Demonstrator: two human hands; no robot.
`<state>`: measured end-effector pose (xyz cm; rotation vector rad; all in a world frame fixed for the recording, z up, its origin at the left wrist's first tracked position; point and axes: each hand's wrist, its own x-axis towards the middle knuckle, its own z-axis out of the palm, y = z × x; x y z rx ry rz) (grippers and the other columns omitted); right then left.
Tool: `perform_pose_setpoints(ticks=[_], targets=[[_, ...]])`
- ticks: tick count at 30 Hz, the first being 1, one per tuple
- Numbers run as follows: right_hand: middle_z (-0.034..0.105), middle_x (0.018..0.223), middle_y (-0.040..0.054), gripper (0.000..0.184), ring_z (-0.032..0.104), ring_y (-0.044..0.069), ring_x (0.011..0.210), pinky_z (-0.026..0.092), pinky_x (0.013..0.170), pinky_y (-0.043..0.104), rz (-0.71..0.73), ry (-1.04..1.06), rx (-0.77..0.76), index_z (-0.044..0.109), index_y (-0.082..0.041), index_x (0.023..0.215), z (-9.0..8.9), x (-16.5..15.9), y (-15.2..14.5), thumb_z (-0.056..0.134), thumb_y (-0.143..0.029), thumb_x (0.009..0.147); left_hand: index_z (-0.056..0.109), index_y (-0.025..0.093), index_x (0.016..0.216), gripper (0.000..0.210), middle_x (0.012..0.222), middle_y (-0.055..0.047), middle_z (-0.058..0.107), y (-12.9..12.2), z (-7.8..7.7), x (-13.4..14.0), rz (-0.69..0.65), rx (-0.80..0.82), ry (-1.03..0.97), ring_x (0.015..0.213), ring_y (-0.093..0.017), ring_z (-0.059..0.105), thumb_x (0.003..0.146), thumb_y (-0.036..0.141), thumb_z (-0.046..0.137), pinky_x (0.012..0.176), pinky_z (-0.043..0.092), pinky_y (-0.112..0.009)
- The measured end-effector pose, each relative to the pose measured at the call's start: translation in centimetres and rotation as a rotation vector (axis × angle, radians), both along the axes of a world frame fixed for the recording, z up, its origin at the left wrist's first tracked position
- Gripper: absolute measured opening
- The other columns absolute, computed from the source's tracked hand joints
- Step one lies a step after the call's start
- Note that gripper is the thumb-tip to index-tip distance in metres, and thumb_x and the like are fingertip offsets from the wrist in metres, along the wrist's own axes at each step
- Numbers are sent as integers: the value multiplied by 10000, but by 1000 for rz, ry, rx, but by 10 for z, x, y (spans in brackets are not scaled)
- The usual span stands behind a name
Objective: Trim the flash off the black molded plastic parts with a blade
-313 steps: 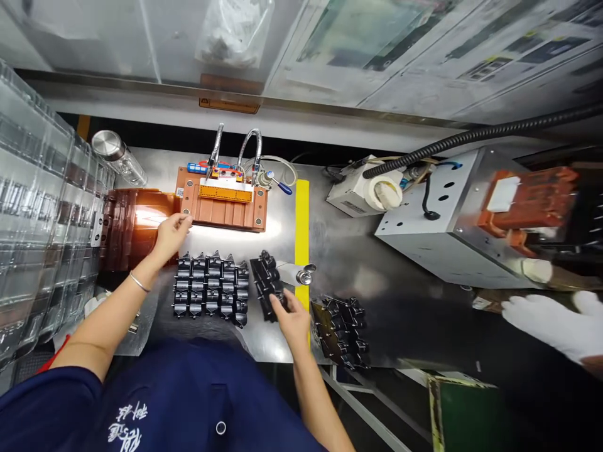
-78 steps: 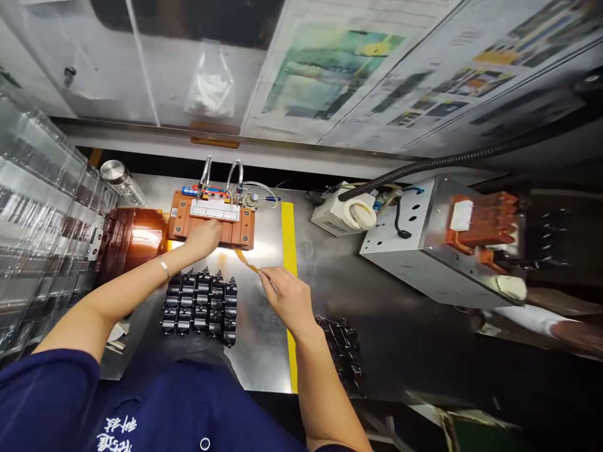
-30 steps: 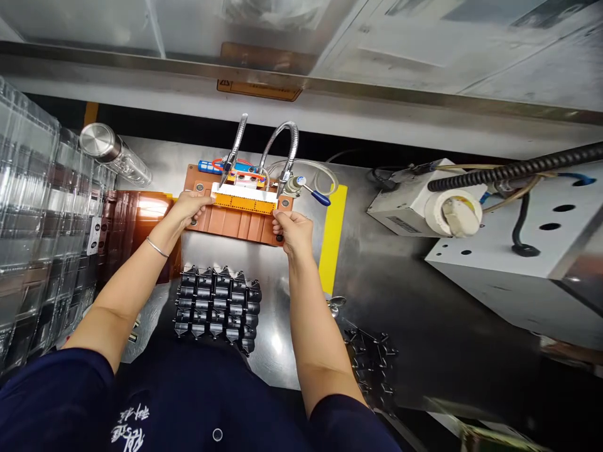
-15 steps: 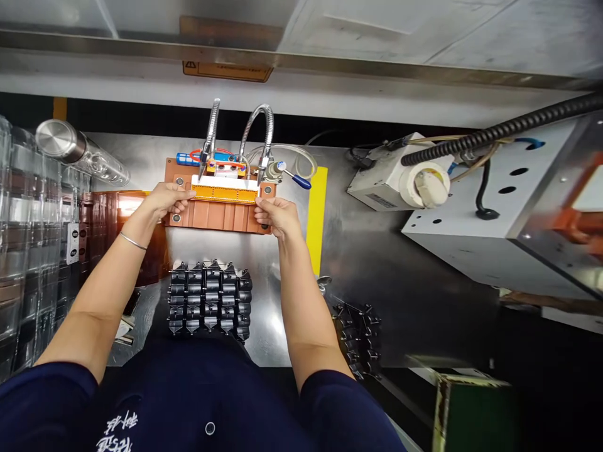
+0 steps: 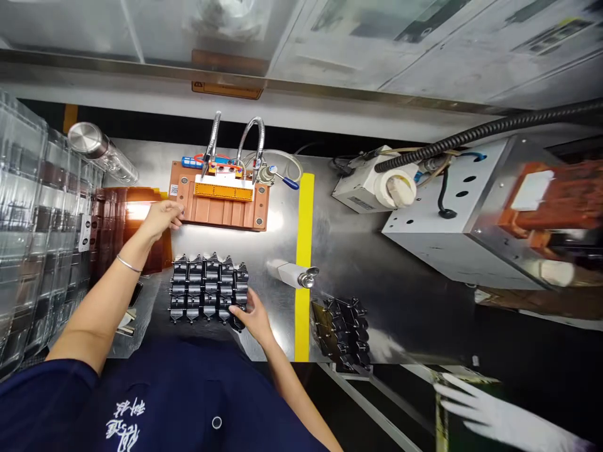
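My left hand (image 5: 163,218), fingers loosely bent, is at the left edge of a copper-coloured fixture block (image 5: 217,216). I see nothing between its fingers. On the block lies an orange perforated strip (image 5: 223,191) along a white bar, below two bendable metal hoses (image 5: 254,135). My right hand (image 5: 254,319) is at the right end of a group of ribbed black plastic parts (image 5: 203,289) set in rows. Its thumb and fingers close around a black part (image 5: 239,307) in the end row.
Clear plastic trays (image 5: 28,226) and amber sheets (image 5: 132,220) stand left, near a glass bottle (image 5: 101,150). A white spray bottle (image 5: 289,274) lies by yellow tape (image 5: 304,333). More black parts (image 5: 348,333) and a machine (image 5: 433,251) are right. Another person's white-gloved hand (image 5: 494,411) shows lower right.
Both hands have let go of the orange strip, which stays on the fixture. My left hand has shifted slightly down; my right hand has come down to the black parts. A white-gloved hand has appeared.
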<state>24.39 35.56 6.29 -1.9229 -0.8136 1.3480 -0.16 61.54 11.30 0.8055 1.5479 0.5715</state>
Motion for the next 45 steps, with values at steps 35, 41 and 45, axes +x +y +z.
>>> perform_pose_setpoints(ticks=[35,41,45], targets=[[685,1062,234,354,666,302,927,489,785,389,748,-1232,14,626,-87,1190,21,120,309,411,-119,911,566,22,1257,483,1275,-254,582,-16,-52,88,-883,954,1021,1238,-320,531,884,20,260,1026,422,-489],[588,1321,165,389,636,304,1058,493,834,416,871,-1284,131,595,-166,1265,18,140,347,421,-159,917,558,7,1268,482,1309,-270,554,-15,-53,86,-901,941,969,1259,-328,513,890,24,259,1043,412,-502],[574,1343,152,393,634,308,1064,489,826,411,854,-1319,139,593,-170,1277,14,139,353,407,-178,931,572,-26,1237,459,1290,-289,557,-13,-49,86,-904,912,947,1255,-329,517,899,32,267,1059,404,-474]])
